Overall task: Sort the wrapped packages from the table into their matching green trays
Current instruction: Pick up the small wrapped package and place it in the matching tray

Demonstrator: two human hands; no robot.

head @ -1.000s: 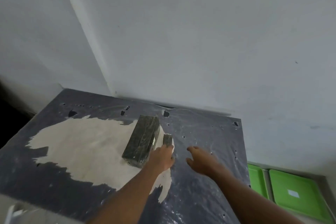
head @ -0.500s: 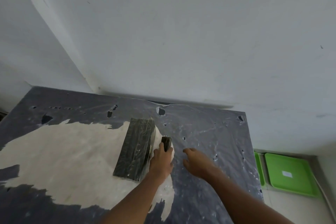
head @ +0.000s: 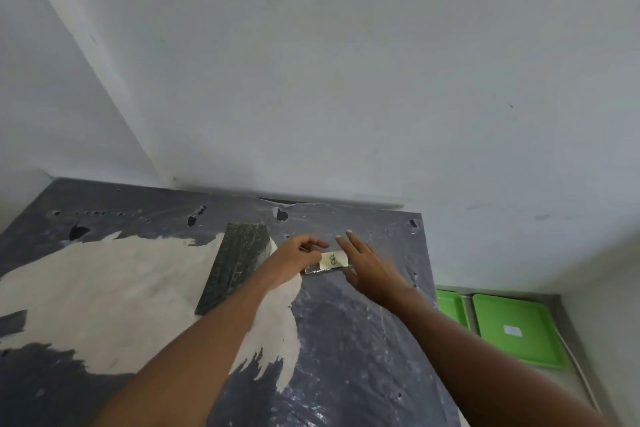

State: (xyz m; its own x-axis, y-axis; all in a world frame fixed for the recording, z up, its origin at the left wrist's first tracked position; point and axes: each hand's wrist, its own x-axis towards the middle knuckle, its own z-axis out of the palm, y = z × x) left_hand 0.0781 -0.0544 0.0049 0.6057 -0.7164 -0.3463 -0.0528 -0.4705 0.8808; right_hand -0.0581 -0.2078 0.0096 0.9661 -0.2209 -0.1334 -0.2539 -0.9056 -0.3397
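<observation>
head view: both hands (head: 332, 262) on small labelled package (head: 329, 263) near table's right edge (head: 427, 267)

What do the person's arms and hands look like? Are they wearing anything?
Both arms are bare right up to the picture's edge: no sleeves show. The left hand and right hand have no gloves. I see no rings, watch or bracelets, though the hands are slightly blurred.
</observation>
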